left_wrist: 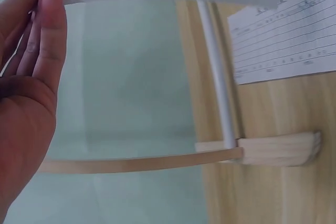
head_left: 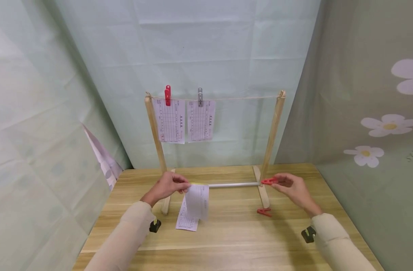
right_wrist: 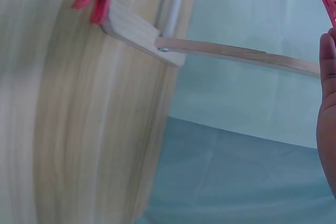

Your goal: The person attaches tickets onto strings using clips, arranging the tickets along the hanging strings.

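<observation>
My left hand (head_left: 170,185) pinches the top edge of a printed paper slip (head_left: 197,201) between thumb and fingers, and the slip hangs down above the table. Behind and below it, another printed slip (head_left: 186,222) lies on the wood, partly covered in the head view. My right hand (head_left: 292,188) pinches a red clothespin (head_left: 268,181) near the right post of the wooden stand. A second red clothespin (head_left: 264,212) lies on the table by that post's foot. In the right wrist view only the edge of the right hand (right_wrist: 328,114) shows, with the held clothespin (right_wrist: 329,3) at its fingertips.
A string (head_left: 241,98) runs between the stand's wooden posts (head_left: 274,131). Two printed slips hang from its left half, one under a red clothespin (head_left: 167,95), one under a grey clothespin (head_left: 200,97). A pale rod (head_left: 233,184) joins the feet low down. Cloth walls surround the table (head_left: 226,241).
</observation>
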Demonstrator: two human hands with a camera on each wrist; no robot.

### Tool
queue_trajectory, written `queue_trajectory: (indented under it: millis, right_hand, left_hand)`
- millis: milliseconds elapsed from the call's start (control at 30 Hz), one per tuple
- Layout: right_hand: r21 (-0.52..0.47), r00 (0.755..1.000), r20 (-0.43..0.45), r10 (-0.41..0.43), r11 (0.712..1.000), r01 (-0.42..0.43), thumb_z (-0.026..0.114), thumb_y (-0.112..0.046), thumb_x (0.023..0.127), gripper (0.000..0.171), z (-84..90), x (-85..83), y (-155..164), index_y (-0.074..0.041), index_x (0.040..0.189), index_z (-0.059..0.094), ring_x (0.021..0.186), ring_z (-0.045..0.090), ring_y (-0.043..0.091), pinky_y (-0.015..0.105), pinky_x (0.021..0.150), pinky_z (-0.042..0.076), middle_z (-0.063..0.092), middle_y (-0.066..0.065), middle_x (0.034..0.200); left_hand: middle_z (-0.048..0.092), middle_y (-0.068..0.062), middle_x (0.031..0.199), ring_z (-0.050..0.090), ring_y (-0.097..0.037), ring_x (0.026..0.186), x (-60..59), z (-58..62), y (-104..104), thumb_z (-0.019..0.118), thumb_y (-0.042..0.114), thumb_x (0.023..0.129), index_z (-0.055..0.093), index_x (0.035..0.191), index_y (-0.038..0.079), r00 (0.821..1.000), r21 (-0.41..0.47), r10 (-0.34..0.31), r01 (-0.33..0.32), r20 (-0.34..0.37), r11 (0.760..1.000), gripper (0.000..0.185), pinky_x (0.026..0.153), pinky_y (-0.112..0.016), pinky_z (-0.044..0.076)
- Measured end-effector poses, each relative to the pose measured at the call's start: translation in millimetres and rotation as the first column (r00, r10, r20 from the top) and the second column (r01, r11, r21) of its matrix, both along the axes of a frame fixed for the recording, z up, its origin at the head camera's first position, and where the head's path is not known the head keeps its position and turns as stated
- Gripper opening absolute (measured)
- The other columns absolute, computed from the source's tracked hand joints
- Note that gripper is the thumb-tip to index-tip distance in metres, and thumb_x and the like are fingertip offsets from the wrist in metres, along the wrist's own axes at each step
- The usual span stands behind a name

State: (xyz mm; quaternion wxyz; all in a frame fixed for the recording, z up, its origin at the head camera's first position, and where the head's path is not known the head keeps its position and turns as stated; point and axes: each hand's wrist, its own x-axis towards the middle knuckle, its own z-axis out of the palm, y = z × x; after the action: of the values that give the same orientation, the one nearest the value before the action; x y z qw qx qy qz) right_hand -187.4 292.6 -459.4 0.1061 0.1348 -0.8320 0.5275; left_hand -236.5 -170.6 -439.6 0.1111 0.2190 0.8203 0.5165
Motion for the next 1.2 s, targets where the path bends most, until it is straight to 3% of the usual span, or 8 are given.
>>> queue_trajectory:
  millis: [233,367,567,767,1000,1200]
  right_hand:
    - [0.041,0.999,-0.044,0.008,0.999,-0.006,0.075,0.004,0.086,0.032,16.8,-7.6,1.2,0.012,0.115,0.065,0.084,0.066,-0.001,0.016,0.071,0.055,0.069,0.027,0.103]
    - [0.041,0.999,-0.036,0.029,0.999,-0.027,0.074,0.005,0.087,0.035,28.4,-10.7,0.4,0.013,0.119,0.063,0.088,0.066,0.001,0.016,0.074,0.054,0.068,0.028,0.107]
    - [0.061,0.997,-0.061,0.04,0.998,-0.036,0.072,0.007,0.088,0.034,41.2,-13.4,-1.4,0.012,0.12,0.064,0.091,0.066,0.001,0.014,0.075,0.053,0.068,0.027,0.109]
    - [0.09,0.994,-0.102,0.032,0.996,-0.023,0.071,0.01,0.087,0.03,65.5,-10.5,-6.6,0.014,0.116,0.064,0.089,0.063,-0.005,0.011,0.074,0.051,0.067,0.03,0.108]
    - [0.11,0.993,-0.115,0.035,0.994,-0.023,0.076,-0.001,0.087,0.031,83.3,-21.4,-1.1,0.008,0.115,0.067,0.09,0.065,-0.004,0.012,0.076,0.052,0.069,0.026,0.107]
    - [0.094,0.994,-0.101,0.045,0.995,-0.036,0.077,-0.003,0.087,0.034,102.9,-24.9,-4.4,0.007,0.117,0.064,0.091,0.065,-0.003,0.013,0.077,0.053,0.068,0.025,0.108]
  left_hand:
    - [0.073,-0.019,0.093,0.073,-0.03,0.08,-2.2,20.2,4.6,0.071,0.0,0.09,0.071,0.103,-0.012,1.0,0.025,0.0,0.0,-0.023,1.0,0.018,0.069,-0.03,0.06]
    - [0.074,-0.016,0.094,0.072,-0.035,0.083,-2.5,35.1,6.4,0.071,0.004,0.091,0.072,0.104,-0.009,0.999,-0.001,0.024,-0.024,-0.04,1.0,0.018,0.07,-0.03,0.059]
    - [0.074,-0.014,0.095,0.072,-0.029,0.082,-8.1,54.0,10.3,0.072,0.005,0.091,0.073,0.106,-0.006,0.997,-0.002,0.047,-0.047,-0.063,0.999,0.018,0.071,-0.032,0.06]
    - [0.074,-0.014,0.095,0.071,-0.02,0.078,-13.4,71.5,14.8,0.071,0.002,0.091,0.074,0.104,-0.006,0.995,-0.005,0.063,-0.064,-0.081,0.998,0.015,0.068,-0.032,0.059]
    - [0.075,-0.01,0.094,0.07,-0.023,0.084,-18.5,92.2,21.1,0.075,0.008,0.09,0.076,0.101,-0.001,0.976,-0.072,0.082,-0.098,-0.202,0.993,0.014,0.071,-0.028,0.055]
    - [0.075,-0.01,0.092,0.067,-0.017,0.079,-21.9,109.7,28.8,0.075,0.008,0.09,0.077,0.099,0.0,0.96,-0.061,0.087,-0.107,-0.266,0.992,0.013,0.068,-0.026,0.055]
